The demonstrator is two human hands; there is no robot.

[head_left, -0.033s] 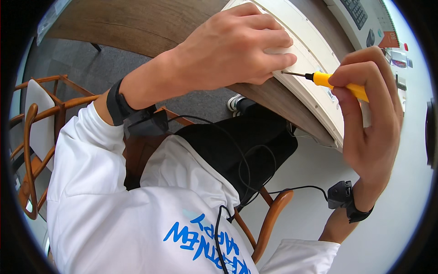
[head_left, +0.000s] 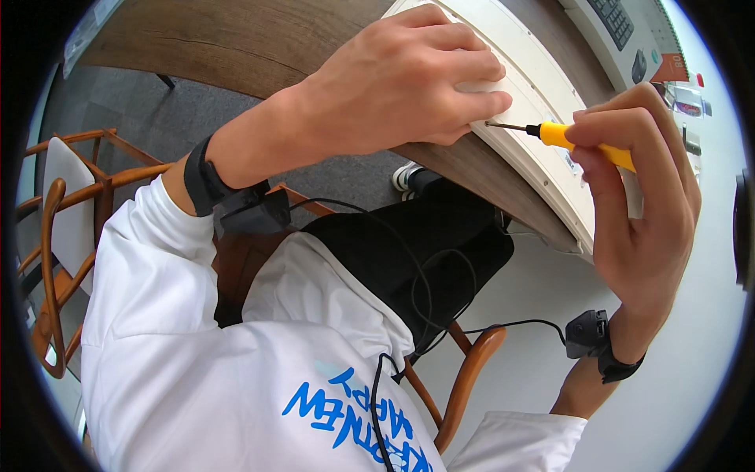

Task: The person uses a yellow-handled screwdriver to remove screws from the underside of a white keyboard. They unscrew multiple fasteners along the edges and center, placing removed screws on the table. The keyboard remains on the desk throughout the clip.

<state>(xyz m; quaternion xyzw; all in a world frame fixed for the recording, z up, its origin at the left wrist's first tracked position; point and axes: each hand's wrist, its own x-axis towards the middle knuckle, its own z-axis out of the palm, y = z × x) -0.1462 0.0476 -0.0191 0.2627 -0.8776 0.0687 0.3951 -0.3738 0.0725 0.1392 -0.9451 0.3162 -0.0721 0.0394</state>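
My right hand (head_left: pixel 641 181) holds a screwdriver (head_left: pixel 557 135) by its yellow handle, between thumb and fingers. Its dark metal shaft points left, with the tip at the near edge of a long white panel (head_left: pixel 543 149). Small screws or holes dot the panel's border. At the panel's left part my left hand (head_left: pixel 417 82) is closed, its fingers curled over the near edge close to the screwdriver tip. Its palm side and whatever lies under the fingers are hidden.
The panel lies on a brown wooden table (head_left: pixel 212 39). Beyond it are a box (head_left: pixel 602 31) picturing a keyboard and mouse, and a clear bottle (head_left: pixel 688 101) with a red cap. A wooden chair (head_left: pixel 71 236) stands at the left. Black cables (head_left: pixel 409 259) hang across my lap.
My right hand has shifted slightly to the right and its fingers have moved a little on the handle. The screwdriver tip and my left hand stay in place.
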